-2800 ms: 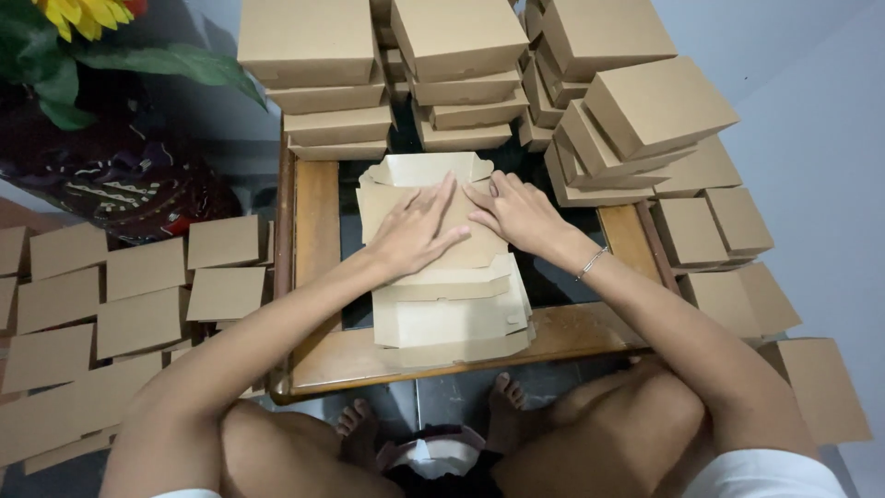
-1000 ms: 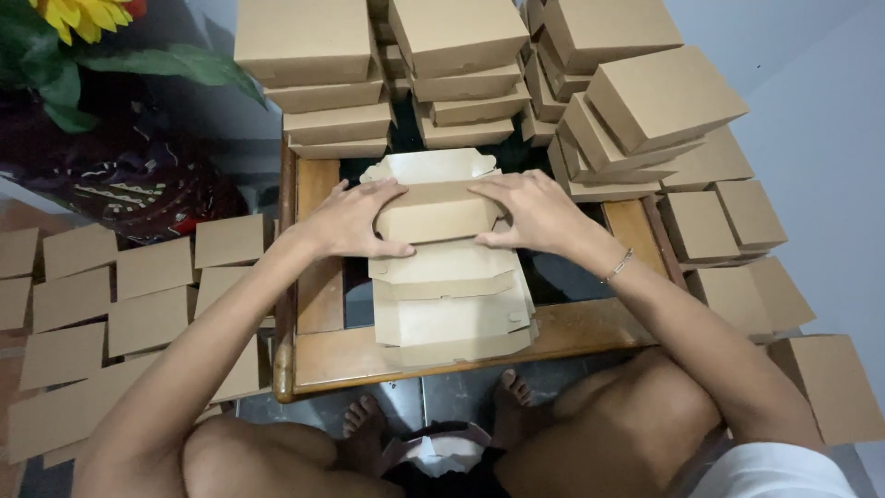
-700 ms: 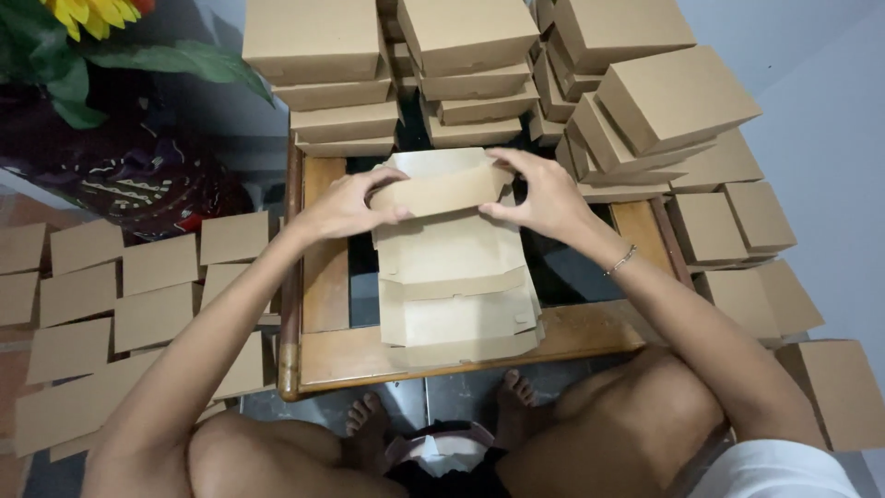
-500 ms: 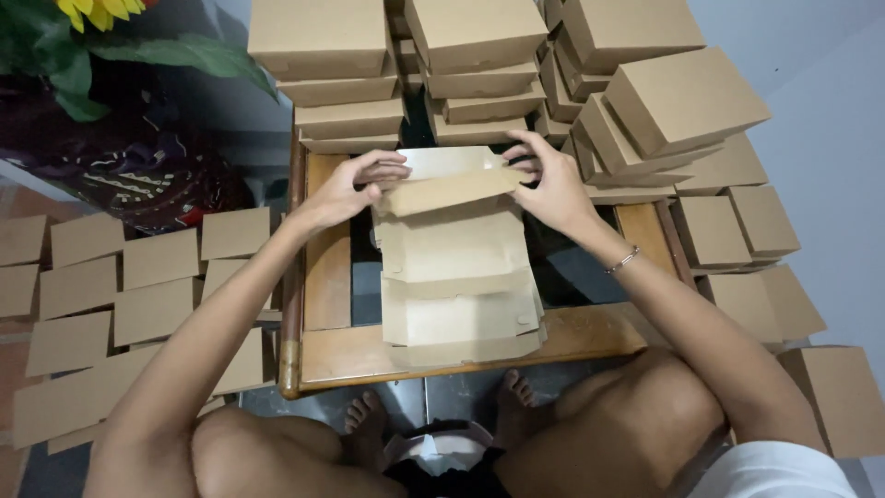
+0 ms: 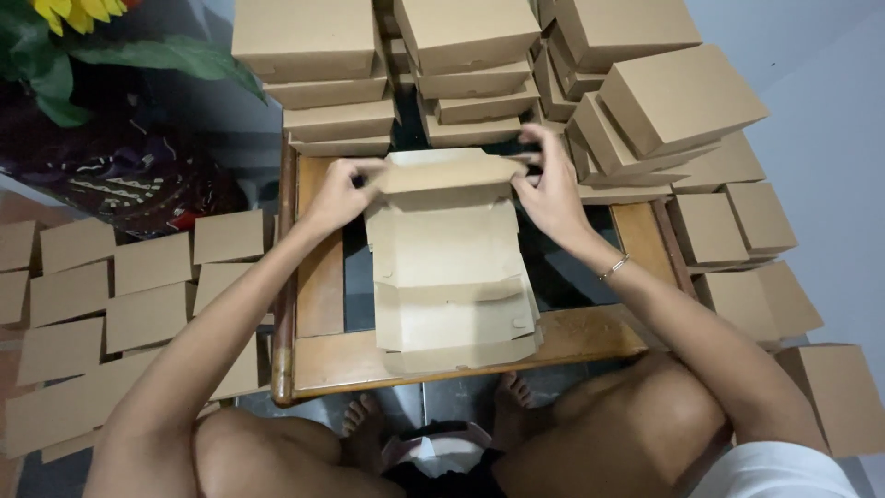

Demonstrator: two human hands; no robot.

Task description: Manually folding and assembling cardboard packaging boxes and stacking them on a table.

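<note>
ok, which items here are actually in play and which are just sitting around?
In play:
left hand
right hand
flat box blank, far flap being folded
blank stack under it

Sitting around:
folded boxes
flat cardboard pieces
sunflower
wooden table

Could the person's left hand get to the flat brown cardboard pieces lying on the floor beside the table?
Probably yes. The left hand now pinches the far flap of the unfolded box, but the flat cardboard pieces lie on the same side just past the table's edge, with nothing in between.
</note>
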